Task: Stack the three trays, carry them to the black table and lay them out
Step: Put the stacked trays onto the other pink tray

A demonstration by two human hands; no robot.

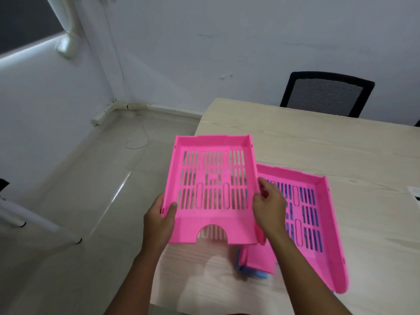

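Note:
I hold a pink slotted tray (216, 228) in the air above the left end of a light wooden table (318, 151). My left hand (159, 221) grips its left rim and my right hand (269, 208) grips its right rim. To the right, a second pink tray (327, 223) lies on the table on top of a blue tray (256, 272). Only blue corners and blue behind the slots show. The held tray's right edge overlaps the left side of that pile.
A black mesh office chair (327, 94) stands behind the table's far edge. A white paper (414, 194) lies at the right border. Left of the table is pale tiled floor (79, 189) with white table legs (41, 223) and a thin cable (138, 142).

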